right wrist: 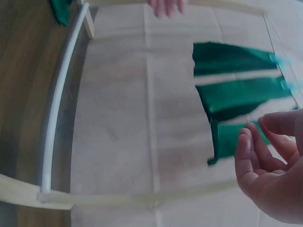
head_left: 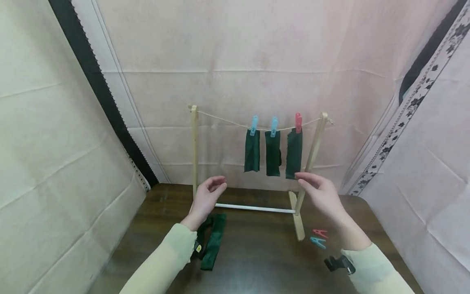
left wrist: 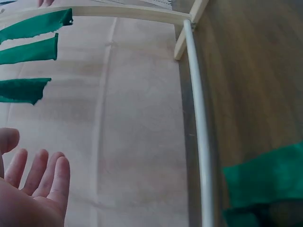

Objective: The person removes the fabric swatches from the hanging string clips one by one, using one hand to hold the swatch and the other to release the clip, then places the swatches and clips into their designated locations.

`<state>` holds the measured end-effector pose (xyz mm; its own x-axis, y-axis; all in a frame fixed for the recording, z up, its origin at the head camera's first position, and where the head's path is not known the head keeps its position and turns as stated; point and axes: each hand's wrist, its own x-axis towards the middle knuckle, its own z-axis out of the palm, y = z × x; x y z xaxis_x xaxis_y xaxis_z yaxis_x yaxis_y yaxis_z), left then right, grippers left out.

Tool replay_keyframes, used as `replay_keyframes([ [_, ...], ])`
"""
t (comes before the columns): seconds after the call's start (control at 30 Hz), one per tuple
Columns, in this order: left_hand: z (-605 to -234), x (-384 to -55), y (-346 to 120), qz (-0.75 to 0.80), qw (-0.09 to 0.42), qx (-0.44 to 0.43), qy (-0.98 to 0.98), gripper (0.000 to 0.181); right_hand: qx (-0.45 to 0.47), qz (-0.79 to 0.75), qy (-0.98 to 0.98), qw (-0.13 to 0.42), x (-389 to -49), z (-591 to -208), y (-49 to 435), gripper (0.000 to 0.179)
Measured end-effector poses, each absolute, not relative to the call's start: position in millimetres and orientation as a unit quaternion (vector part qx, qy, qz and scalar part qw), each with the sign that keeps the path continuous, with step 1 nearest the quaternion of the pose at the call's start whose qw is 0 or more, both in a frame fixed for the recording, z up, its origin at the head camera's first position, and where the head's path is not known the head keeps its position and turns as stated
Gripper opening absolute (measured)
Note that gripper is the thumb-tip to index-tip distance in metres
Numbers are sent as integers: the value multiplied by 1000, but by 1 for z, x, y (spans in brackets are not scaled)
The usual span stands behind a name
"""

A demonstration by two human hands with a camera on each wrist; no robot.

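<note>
Three dark green cloth strips hang from a string (head_left: 225,119) between two wooden posts: the left strip (head_left: 251,154) and middle strip (head_left: 273,159) under blue clothespins, the right strip (head_left: 294,153) under a red clothespin (head_left: 298,122). My right hand (head_left: 321,196) is raised by the right post, its fingertips close to the right strip's lower corner. In the right wrist view its thumb and fingers are loosely bent, overlapping that strip. My left hand (head_left: 208,197) is held up before the left post (head_left: 195,147), fingers relaxed, palm bare in the left wrist view.
More green cloth (head_left: 214,245) lies on the brown table (head_left: 257,257) under my left forearm. A red clothespin (head_left: 320,233) and a blue clothespin (head_left: 318,242) lie near my right wrist. A white rod (head_left: 257,208) joins the posts low down. Pale fabric walls (head_left: 257,49) surround the table.
</note>
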<state>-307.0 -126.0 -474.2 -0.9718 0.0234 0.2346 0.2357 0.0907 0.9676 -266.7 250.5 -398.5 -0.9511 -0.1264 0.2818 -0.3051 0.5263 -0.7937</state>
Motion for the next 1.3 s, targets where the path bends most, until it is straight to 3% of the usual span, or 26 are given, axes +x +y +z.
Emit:
replay_keyframes([
  [0.4, -434, -329, -84, -726, 81, -118, -673, 39, 168, 520, -835, 70, -273, -357, 199, 40],
  [0.6, -427, -337, -73, -730, 86, -127, -666, 46, 181, 540, -816, 100, -280, -331, 179, 36],
  [1.3, -412, -345, -55, -747, 73, -123, -649, 41, 182, 602, -763, 147, -301, -298, 136, 32],
])
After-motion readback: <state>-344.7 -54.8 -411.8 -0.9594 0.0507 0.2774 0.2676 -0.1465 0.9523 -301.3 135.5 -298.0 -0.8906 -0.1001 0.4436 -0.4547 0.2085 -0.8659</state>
